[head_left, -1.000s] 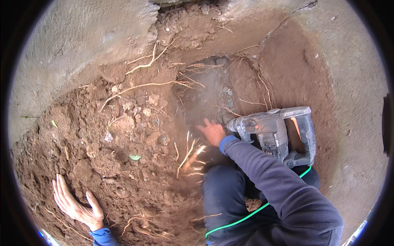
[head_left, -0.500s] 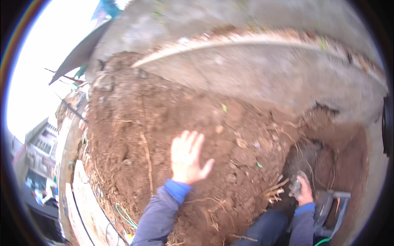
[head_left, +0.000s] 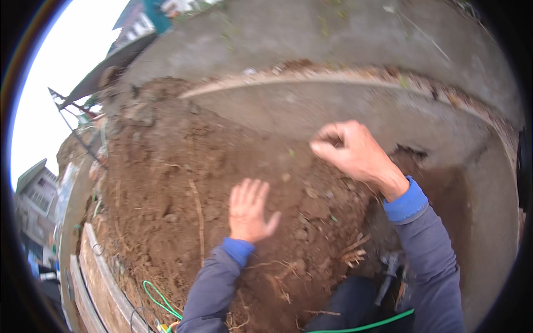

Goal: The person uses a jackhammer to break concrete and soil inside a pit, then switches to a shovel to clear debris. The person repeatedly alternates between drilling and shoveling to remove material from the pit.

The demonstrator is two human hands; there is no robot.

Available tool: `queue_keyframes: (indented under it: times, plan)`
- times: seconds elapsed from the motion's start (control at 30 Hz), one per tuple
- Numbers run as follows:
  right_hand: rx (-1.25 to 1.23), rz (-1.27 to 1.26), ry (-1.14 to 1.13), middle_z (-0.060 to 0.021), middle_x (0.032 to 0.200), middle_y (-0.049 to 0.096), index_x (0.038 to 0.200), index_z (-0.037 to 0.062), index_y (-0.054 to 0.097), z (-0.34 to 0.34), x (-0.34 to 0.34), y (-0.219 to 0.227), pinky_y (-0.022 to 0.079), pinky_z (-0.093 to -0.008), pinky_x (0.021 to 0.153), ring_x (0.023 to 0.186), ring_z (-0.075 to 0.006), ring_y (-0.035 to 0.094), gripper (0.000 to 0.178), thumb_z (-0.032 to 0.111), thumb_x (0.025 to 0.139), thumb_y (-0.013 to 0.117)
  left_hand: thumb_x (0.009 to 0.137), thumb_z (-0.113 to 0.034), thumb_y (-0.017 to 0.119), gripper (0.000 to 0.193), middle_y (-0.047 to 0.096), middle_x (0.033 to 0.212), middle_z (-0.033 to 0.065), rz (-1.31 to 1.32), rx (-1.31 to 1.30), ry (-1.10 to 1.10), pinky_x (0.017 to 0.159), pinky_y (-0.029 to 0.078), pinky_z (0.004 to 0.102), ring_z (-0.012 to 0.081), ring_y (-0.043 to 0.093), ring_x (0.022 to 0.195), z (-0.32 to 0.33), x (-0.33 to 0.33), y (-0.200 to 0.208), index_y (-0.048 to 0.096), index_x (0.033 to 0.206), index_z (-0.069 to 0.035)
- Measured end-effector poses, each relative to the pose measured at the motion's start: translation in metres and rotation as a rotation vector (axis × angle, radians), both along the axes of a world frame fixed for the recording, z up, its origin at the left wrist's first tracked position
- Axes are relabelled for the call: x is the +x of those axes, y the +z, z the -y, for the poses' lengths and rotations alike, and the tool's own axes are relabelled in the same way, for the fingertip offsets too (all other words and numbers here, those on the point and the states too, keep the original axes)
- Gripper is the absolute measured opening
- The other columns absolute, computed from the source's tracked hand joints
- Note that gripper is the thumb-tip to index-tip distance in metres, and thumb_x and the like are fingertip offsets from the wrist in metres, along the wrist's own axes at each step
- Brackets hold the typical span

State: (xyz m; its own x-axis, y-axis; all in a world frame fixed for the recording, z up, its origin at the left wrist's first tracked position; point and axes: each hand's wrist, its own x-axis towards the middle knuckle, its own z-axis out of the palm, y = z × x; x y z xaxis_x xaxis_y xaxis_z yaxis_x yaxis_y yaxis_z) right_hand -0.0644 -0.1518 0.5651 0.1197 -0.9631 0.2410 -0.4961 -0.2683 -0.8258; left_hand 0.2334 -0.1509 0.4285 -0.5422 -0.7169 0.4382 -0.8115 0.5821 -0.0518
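Observation:
My left hand (head_left: 249, 212) rests with spread fingers against the brown soil bank (head_left: 222, 144), in the middle of the view. My right hand (head_left: 358, 152) is raised in front of the concrete wall, at the upper right of the left hand. Its fingers are curled, with a gap between them and the thumb, and nothing shows inside. Below my right forearm lies a grey metal tool (head_left: 390, 272), partly hidden by the sleeve. Cut root ends (head_left: 353, 252) stick out of the soil beside my knee (head_left: 350, 299).
A concrete wall (head_left: 288, 102) with a ledge (head_left: 333, 76) bounds the bank at the far side. A dug hollow (head_left: 444, 194) is at the right. Thin roots (head_left: 198, 216) cross the soil. Green cord (head_left: 366, 324) runs near my legs. Boards (head_left: 105, 277) lie at the left.
My right hand has risen from the hollow to above the bank. The grey stone it held is no longer seen in it. My left hand stays on the soil.

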Motion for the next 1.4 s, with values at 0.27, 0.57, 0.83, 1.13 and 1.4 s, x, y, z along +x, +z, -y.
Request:
queue_keyframes:
  times: [0.27, 0.57, 0.83, 1.13, 1.4]
  plan:
    - [0.963, -0.885, -0.248, -0.0226, 0.124, 0.069, 0.118, 0.0031, 0.074, -0.125, -0.164, -0.309, 0.055, -0.0444, 0.097, 0.118, -0.0373, 0.067, 0.034, 0.01, 0.086, 0.063, 0.086, -0.044, 0.063, 0.077, 0.05, 0.152, 0.014, 0.172, -0.125, 0.013, 0.123, 0.023, 0.051, 0.034, 0.04, 0.146, 0.01, -0.006, -0.016, 0.047, 0.152, -0.008]
    - [1.321, -0.843, -0.273, -0.0188, 0.137, 0.064, 0.132, 0.0065, 0.067, -0.132, -0.164, -0.468, 0.051, -0.0442, 0.105, 0.127, -0.0344, 0.062, 0.05, 0.032, 0.089, 0.065, 0.09, -0.046, 0.056, 0.073, 0.056, 0.147, 0.0164, 0.226, -0.176, -0.057, 0.12, 0.028, 0.0499, 0.037, 0.047, 0.141, 0.019, -0.002, -0.021, 0.052, 0.146, 0.001]
    - [1.432, -0.605, -0.496, -0.0213, 0.139, 0.062, 0.135, 0.0035, 0.063, -0.135, -0.178, -0.501, 0.051, -0.0453, 0.105, 0.127, -0.0358, 0.062, 0.063, 0.039, 0.084, 0.073, 0.091, -0.048, 0.056, 0.075, 0.056, 0.147, 0.0168, 0.247, -0.152, -0.072, 0.119, 0.029, 0.0505, 0.0382, 0.047, 0.141, 0.022, -0.004, -0.02, 0.051, 0.147, 0.001]
    - [0.679, 1.297, -0.629, -0.0045, 0.108, 0.07, 0.116, 0.0109, 0.069, -0.163, -0.162, -0.376, 0.055, -0.0426, 0.096, 0.104, -0.0204, 0.066, 0.032, 0.028, 0.09, 0.077, 0.083, -0.047, 0.064, 0.072, 0.059, 0.141, 0.0174, 0.136, -0.167, -0.034, 0.117, 0.028, 0.0557, 0.0397, 0.049, 0.137, 0.013, -0.008, -0.011, 0.059, 0.14, -0.004]
    - [0.123, 0.513, -0.537, -0.0179, 0.106, 0.072, 0.125, -0.0097, 0.061, -0.081, -0.01, -0.058, 0.058, -0.0284, 0.06, 0.084, -0.0197, 0.073, 0.048, 0.026, 0.095, 0.069, 0.075, -0.043, 0.075, 0.077, 0.055, 0.141, 0.021, -0.057, -0.034, -0.034, 0.118, 0.03, 0.0557, 0.0415, 0.045, 0.138, 0.002, 0.0, -0.004, 0.057, 0.139, -0.005]
